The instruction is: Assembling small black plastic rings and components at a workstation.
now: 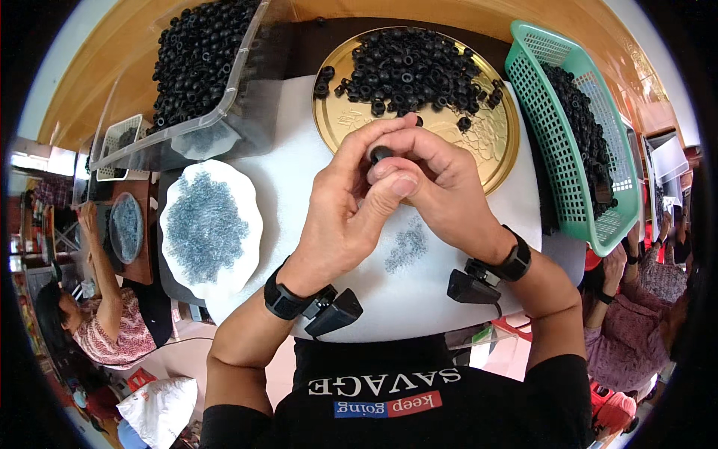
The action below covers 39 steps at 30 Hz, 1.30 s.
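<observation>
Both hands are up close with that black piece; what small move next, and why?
I'd probably part the left hand slightly from the right hand: fingers hide most of the black piece, so whether anything is fitted to it can't be told.

This looks like a workshop. Lots of little black parts (200,66) sit in a clear bin (230,97) and a green basket (557,135). Other people (112,322) are nearby.

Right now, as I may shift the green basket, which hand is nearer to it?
Right. The right hand is left of the green basket; the left hand is on that same side, farther away.
</observation>
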Each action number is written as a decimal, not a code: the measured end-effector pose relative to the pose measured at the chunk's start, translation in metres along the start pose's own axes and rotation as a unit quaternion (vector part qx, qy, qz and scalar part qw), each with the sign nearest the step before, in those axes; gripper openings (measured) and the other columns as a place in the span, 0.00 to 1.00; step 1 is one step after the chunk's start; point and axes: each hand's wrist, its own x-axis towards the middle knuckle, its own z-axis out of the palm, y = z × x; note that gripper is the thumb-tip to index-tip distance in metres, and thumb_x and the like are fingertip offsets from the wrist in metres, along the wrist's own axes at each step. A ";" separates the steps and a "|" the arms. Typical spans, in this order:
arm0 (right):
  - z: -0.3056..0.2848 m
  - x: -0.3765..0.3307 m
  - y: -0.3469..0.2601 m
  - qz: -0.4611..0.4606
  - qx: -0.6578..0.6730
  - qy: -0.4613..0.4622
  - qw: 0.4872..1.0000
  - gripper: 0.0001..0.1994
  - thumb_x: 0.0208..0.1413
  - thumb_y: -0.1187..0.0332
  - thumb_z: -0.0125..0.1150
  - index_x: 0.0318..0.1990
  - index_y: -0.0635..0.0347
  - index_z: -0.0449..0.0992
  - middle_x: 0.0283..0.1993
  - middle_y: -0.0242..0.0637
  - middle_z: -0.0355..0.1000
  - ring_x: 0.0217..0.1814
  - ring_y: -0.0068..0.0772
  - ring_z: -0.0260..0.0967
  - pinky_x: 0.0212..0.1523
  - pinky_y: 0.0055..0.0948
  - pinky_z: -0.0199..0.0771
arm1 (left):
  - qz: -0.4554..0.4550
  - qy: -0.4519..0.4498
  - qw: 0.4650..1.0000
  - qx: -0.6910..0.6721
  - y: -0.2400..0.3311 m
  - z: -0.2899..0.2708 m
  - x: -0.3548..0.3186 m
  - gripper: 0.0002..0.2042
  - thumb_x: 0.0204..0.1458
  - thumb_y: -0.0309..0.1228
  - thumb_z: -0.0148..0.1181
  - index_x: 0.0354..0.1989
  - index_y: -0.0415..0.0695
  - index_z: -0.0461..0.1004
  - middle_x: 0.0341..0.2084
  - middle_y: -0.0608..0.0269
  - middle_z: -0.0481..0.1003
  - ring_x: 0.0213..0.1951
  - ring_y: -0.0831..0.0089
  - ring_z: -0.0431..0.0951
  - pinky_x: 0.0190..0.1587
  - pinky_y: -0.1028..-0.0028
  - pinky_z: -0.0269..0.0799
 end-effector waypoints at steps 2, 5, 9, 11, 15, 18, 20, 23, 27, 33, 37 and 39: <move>0.000 0.001 0.000 -0.028 -0.022 -0.003 0.999 0.09 0.58 0.72 0.58 0.43 0.65 0.76 0.39 0.32 0.74 0.40 0.19 0.69 0.41 0.20 0.71 | 0.009 0.005 1.000 -0.004 -0.001 0.000 0.001 0.23 0.59 0.32 0.56 0.60 0.36 0.60 0.54 0.56 0.68 0.47 0.76 0.72 0.52 0.76 0.68; -0.002 0.007 -0.002 -0.029 -0.027 -0.007 0.999 0.08 0.58 0.72 0.58 0.43 0.66 0.76 0.38 0.32 0.74 0.39 0.18 0.70 0.40 0.19 0.71 | 0.015 0.004 1.000 -0.002 0.000 -0.002 0.006 0.23 0.59 0.33 0.56 0.60 0.36 0.60 0.55 0.55 0.68 0.49 0.75 0.71 0.53 0.75 0.67; -0.012 0.012 0.004 0.035 0.074 -0.029 0.996 0.11 0.61 0.67 0.55 0.44 0.65 0.75 0.36 0.34 0.74 0.37 0.16 0.70 0.39 0.20 0.74 | -0.018 0.001 1.000 0.000 -0.005 -0.004 0.013 0.25 0.59 0.35 0.55 0.62 0.39 0.58 0.57 0.53 0.67 0.52 0.72 0.71 0.54 0.73 0.68; -0.016 0.015 0.006 0.086 0.143 -0.043 0.985 0.16 0.63 0.58 0.53 0.44 0.63 0.74 0.35 0.34 0.73 0.37 0.17 0.70 0.39 0.22 0.75 | -0.033 -0.003 0.999 -0.014 -0.003 -0.007 0.011 0.25 0.60 0.35 0.54 0.63 0.42 0.57 0.57 0.53 0.67 0.53 0.72 0.70 0.54 0.73 0.68; -0.014 0.014 -0.002 0.143 0.247 -0.044 0.957 0.21 0.62 0.49 0.49 0.43 0.60 0.74 0.35 0.31 0.71 0.37 0.21 0.70 0.41 0.25 0.75 | 0.028 0.022 0.998 0.045 -0.006 -0.014 0.009 0.19 0.59 0.31 0.54 0.58 0.41 0.64 0.56 0.55 0.68 0.44 0.76 0.73 0.48 0.74 0.72; -0.007 0.012 -0.004 0.166 0.254 -0.041 0.952 0.24 0.63 0.46 0.46 0.44 0.60 0.73 0.38 0.32 0.70 0.39 0.23 0.70 0.45 0.27 0.75 | 0.108 0.025 0.988 0.108 -0.011 -0.017 0.013 0.15 0.56 0.27 0.57 0.52 0.39 0.70 0.53 0.56 0.70 0.38 0.77 0.74 0.43 0.75 0.73; -0.006 0.011 -0.003 0.162 0.236 -0.032 0.958 0.25 0.63 0.46 0.44 0.45 0.61 0.73 0.39 0.33 0.70 0.40 0.24 0.70 0.47 0.27 0.75 | 0.136 0.030 0.963 0.232 -0.004 -0.018 0.013 0.14 0.52 0.23 0.59 0.48 0.39 0.73 0.51 0.55 0.72 0.36 0.75 0.74 0.41 0.75 0.73; -0.007 0.010 -0.004 0.156 0.209 -0.036 0.965 0.26 0.64 0.46 0.43 0.44 0.63 0.73 0.39 0.34 0.70 0.40 0.25 0.70 0.46 0.27 0.75 | 0.164 0.021 0.946 0.278 0.001 -0.022 0.014 0.13 0.51 0.23 0.60 0.46 0.39 0.74 0.50 0.55 0.72 0.35 0.75 0.75 0.40 0.75 0.73; -0.006 0.010 -0.006 0.146 0.171 -0.024 0.974 0.27 0.64 0.46 0.43 0.42 0.65 0.74 0.37 0.35 0.70 0.38 0.25 0.70 0.44 0.26 0.76 | 0.182 0.036 0.944 0.272 0.000 -0.024 0.013 0.11 0.51 0.24 0.61 0.43 0.38 0.74 0.45 0.56 0.74 0.35 0.75 0.74 0.39 0.77 0.72; -0.021 0.014 -0.014 0.060 -0.029 -0.021 0.998 0.25 0.65 0.49 0.44 0.30 0.65 0.74 0.25 0.30 0.69 0.27 0.19 0.67 0.30 0.19 0.70 | 0.045 0.064 0.993 0.089 0.001 -0.025 0.007 0.10 0.51 0.27 0.64 0.41 0.40 0.73 0.34 0.67 0.72 0.33 0.81 0.72 0.36 0.81 0.68; -0.024 0.017 -0.010 -0.059 -0.133 0.027 0.989 0.14 0.61 0.61 0.56 0.30 0.64 0.72 0.24 0.29 0.69 0.24 0.17 0.64 0.24 0.18 0.64 | -0.122 0.032 0.987 -0.101 0.006 -0.033 0.007 0.10 0.53 0.28 0.62 0.42 0.39 0.73 0.30 0.68 0.73 0.32 0.82 0.72 0.35 0.81 0.68; -0.025 0.018 -0.010 -0.125 -0.250 0.008 0.960 0.12 0.60 0.63 0.57 0.32 0.64 0.72 0.23 0.32 0.69 0.23 0.18 0.64 0.24 0.19 0.64 | -0.156 -0.002 0.977 -0.142 0.005 -0.034 0.007 0.10 0.54 0.28 0.61 0.42 0.38 0.72 0.28 0.68 0.74 0.32 0.81 0.73 0.36 0.80 0.69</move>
